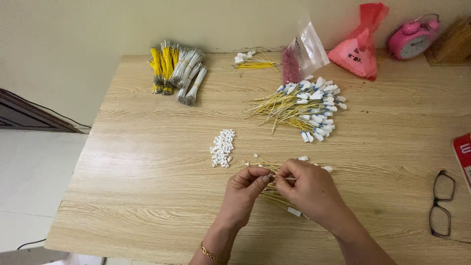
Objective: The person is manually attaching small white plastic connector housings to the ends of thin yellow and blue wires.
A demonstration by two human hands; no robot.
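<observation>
Both hands meet low centre of frame over the wooden surface. Left hand and right hand pinch a yellow wire between fingertips, above a small wire pile. Loose white connectors lie just upper left. Large finished bundle upper centre. Eyeglasses far right.

Matt light wood-grain tabletop, small white plastic connectors at centre, yellow plastic-sheathed wires with white plastic ends, glossy clear plastic bag, thin red plastic bag, glossy pink plastic alarm clock upper right, dark-framed glasses lower right.
</observation>
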